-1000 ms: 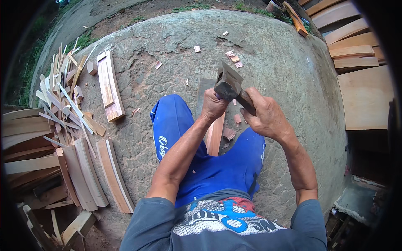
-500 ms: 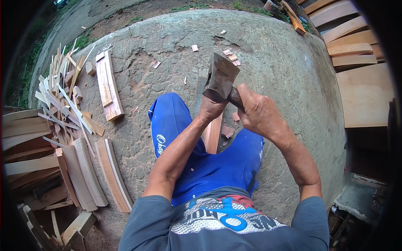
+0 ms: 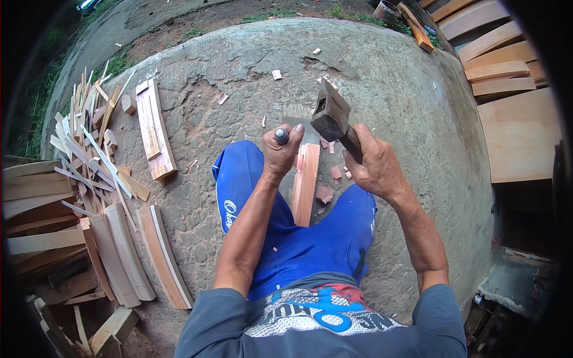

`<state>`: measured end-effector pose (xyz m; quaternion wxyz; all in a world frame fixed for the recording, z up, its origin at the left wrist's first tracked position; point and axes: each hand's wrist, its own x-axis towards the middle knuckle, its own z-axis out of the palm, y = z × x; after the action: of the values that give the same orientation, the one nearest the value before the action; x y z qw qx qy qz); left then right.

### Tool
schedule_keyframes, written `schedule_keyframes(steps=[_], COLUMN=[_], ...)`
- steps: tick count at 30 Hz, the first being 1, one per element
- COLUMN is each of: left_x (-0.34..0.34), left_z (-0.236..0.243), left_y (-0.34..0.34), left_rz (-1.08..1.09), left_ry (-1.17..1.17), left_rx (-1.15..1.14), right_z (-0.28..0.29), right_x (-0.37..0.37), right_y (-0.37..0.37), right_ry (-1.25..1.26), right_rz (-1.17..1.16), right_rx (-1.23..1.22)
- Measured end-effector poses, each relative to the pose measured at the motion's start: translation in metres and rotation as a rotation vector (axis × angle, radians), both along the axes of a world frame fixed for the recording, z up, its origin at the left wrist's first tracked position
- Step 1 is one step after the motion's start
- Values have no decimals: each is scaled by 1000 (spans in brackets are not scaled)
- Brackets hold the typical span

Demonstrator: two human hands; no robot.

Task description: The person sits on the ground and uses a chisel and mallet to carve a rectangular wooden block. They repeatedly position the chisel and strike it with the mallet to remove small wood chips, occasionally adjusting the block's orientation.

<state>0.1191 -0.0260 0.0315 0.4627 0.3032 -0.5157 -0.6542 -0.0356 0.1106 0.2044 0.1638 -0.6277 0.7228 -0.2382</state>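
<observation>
My left hand (image 3: 280, 156) is closed around an upright chisel. The round dark butt of the chisel (image 3: 281, 136) sticks out above the fist, and its blade is hidden below. My right hand (image 3: 382, 164) grips the short handle of a hatchet, whose dark steel head (image 3: 331, 111) is raised to the right of the chisel, apart from it. Beneath and between my hands lies a reddish wood piece (image 3: 306, 185) with a cut near its far end, flanked by my knees in blue trousers (image 3: 242, 179).
Pink wood chips (image 3: 324, 194) are scattered on the rough concrete (image 3: 209, 119). At left stand a heap of offcuts (image 3: 89, 143), a notched curved board (image 3: 155, 131) and several curved slats (image 3: 162, 256). Stacked boards (image 3: 519, 137) line the right side.
The hatchet and my right hand have shifted slightly right, away from my left hand. The chisel's butt and the wood piece, mostly covered before, now show.
</observation>
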Motion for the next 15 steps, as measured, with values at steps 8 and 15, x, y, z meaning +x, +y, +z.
schedule_keyframes(steps=[8, 15], left_x=[-23, -39], left_z=[-4, 11], left_y=[2, 19], left_rz=[-63, -53], left_ry=[-66, 81], left_rx=[-44, -147], right_z=[-9, 9], right_x=[8, 12], right_y=[-3, -12], right_ry=[-157, 17], right_rz=[-16, 57], right_rx=[-18, 25])
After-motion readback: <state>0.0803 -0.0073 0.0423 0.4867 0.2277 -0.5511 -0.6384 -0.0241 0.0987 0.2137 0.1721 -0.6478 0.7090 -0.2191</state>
